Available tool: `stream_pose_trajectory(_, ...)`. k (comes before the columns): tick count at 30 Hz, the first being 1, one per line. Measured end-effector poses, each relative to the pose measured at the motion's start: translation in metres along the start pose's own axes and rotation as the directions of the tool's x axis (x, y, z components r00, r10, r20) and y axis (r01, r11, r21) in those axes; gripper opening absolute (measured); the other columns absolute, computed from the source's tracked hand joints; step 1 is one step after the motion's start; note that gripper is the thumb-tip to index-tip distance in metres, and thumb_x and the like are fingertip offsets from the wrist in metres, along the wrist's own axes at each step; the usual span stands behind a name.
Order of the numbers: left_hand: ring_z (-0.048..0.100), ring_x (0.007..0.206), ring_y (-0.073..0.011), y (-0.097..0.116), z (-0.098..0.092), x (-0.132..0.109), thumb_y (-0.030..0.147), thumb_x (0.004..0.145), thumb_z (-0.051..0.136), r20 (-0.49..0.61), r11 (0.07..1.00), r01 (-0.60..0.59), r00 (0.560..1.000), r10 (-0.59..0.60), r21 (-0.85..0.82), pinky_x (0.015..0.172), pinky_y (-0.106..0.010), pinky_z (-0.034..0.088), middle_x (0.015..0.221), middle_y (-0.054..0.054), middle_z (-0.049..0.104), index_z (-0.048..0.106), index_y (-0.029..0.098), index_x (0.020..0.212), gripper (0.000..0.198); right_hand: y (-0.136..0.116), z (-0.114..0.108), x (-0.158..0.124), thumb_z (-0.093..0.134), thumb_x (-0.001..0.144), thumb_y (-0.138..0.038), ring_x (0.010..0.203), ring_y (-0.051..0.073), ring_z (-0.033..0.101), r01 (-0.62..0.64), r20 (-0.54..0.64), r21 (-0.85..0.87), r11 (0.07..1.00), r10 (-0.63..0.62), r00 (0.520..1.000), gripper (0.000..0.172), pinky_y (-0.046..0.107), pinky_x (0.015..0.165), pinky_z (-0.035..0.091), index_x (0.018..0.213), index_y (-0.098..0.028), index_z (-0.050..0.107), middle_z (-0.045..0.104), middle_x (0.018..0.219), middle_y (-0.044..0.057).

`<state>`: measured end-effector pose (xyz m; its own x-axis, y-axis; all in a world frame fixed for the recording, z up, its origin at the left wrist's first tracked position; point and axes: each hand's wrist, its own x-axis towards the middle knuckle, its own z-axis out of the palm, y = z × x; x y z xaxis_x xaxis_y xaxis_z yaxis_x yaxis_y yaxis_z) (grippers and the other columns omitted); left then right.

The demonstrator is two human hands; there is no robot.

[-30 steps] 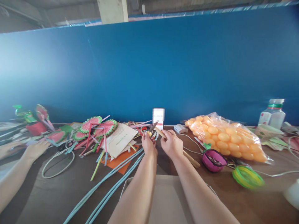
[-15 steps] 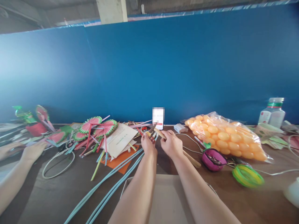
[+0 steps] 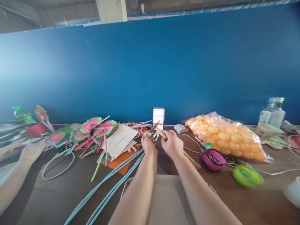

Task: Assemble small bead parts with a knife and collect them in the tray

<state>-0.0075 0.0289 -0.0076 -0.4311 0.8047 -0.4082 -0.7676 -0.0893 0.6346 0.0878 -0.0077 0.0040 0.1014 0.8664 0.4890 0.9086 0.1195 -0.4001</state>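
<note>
My left hand is closed at the centre, beyond the cardboard box. A dark, narrow, pointed piece rises from its fingers, and a small round gold-coloured thing shows at the fingertips. Just to its right, my right hand is wrapped round a light wooden stick. One end of the stick points towards the left hand; the other passes under my right wrist. Both hands are close together, but whether the two held things touch is unclear. Upright behind them stands a phone with a partly blurred screen.
Below my forearms lies an open cardboard box. Watermelon-patterned paper fans, papers and pale blue tubes lie left; a bag of orange balls, purple pouch and green rings right. Another person's hands work far left.
The dark pointed piece at my left hand now tilts further right, its tip across the phone's screen. My hands stay almost where they were.
</note>
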Motion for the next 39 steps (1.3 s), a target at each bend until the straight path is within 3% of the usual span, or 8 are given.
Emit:
stream_pose_trajectory(11,0.051,0.056,-0.0074,-0.0002,-0.0005,-0.0007,0.030,0.085,0.056,0.000,1.000,-0.005,1.000,0.005,0.019,0.050,-0.018,0.038,0.079,-0.001,0.056,0.054,0.018,0.093,0.015,-0.0035,-0.0039,-0.0004,0.050,0.083,-0.023,0.087,0.016,0.063,-0.008,0.062,-0.018,1.000,0.009,0.998,0.038,0.024,0.066,0.043,0.118,-0.030,0.063,0.062,0.114,0.002)
stream_pose_trajectory(25,0.050,0.054,-0.0064,0.0002,0.0004,-0.0012,0.029,0.087,0.053,0.006,1.000,-0.012,1.000,0.012,0.028,0.050,-0.018,0.037,0.079,-0.001,0.055,0.054,0.017,0.094,0.014,-0.0033,-0.0032,-0.0008,0.049,0.083,-0.024,0.088,0.016,0.062,-0.026,0.024,-0.003,1.000,0.026,0.999,0.039,0.024,0.067,0.043,0.119,-0.030,0.062,0.061,0.115,0.002)
stream_pose_trajectory(39,0.050,0.054,-0.0070,-0.0006,-0.0001,-0.0003,0.029,0.085,0.056,-0.010,0.999,-0.024,1.000,0.025,0.036,0.049,-0.018,0.037,0.081,-0.001,0.056,0.054,0.018,0.093,0.014,-0.0051,-0.0052,-0.0015,0.050,0.083,-0.023,0.089,0.016,0.062,-0.026,0.066,0.006,1.000,0.026,0.997,0.039,0.024,0.067,0.043,0.119,-0.031,0.062,0.062,0.115,0.002)
